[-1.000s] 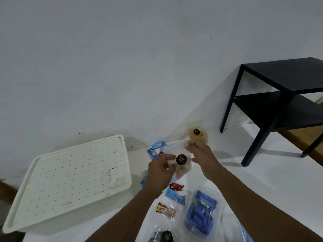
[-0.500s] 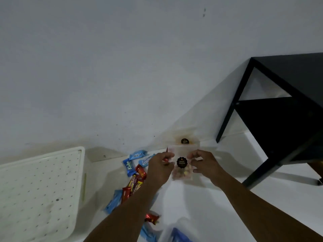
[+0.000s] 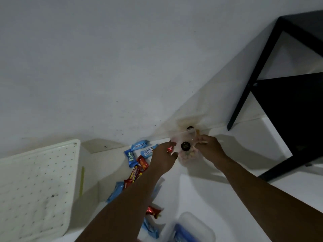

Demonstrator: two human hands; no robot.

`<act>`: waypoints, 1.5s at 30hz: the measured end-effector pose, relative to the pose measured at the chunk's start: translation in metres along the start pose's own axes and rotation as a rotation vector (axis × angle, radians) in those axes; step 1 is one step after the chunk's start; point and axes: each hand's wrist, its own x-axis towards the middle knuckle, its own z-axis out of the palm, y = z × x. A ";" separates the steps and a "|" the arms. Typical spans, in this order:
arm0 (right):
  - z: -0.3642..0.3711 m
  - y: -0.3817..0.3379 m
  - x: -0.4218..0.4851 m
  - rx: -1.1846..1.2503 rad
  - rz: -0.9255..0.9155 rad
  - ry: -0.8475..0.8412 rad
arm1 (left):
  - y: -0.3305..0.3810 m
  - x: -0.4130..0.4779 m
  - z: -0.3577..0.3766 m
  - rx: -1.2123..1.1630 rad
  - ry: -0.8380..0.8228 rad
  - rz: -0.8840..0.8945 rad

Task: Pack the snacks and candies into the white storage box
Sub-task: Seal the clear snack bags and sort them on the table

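Clear pouch [image 3: 187, 154] pinched by left hand [image 3: 163, 158], right hand [image 3: 210, 147].

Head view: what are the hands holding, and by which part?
A clear snack pouch with a black sticker: the left hand grips its left edge, the right hand its right edge.

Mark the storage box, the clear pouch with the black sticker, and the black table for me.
storage box [image 3: 35, 186]: head view, on the perforated lid top.
clear pouch [image 3: 185, 146]: head view, on its round black sticker.
black table [image 3: 246, 95]: head view, on the slanting near leg.
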 end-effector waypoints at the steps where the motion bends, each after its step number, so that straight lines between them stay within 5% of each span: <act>1: 0.000 -0.002 -0.010 0.004 -0.003 0.006 | 0.002 -0.010 -0.006 -0.007 -0.005 0.006; 12: 0.064 -0.032 -0.147 0.048 0.025 -0.277 | -0.042 -0.147 -0.087 -0.016 -0.214 -0.116; 19: 0.162 0.031 -0.223 -0.382 0.068 -0.416 | -0.150 -0.232 -0.100 0.078 -0.304 -0.211; 24: 0.200 0.058 -0.263 -0.609 -0.043 -0.389 | -0.188 -0.252 -0.099 0.031 -0.310 -0.078; 34: 0.178 0.015 -0.285 -0.159 -0.132 -0.262 | -0.145 -0.253 -0.138 -0.319 -0.254 0.003; 45: 0.158 -0.022 -0.306 0.001 -0.180 -0.115 | -0.120 -0.247 -0.174 -0.477 -0.244 -0.001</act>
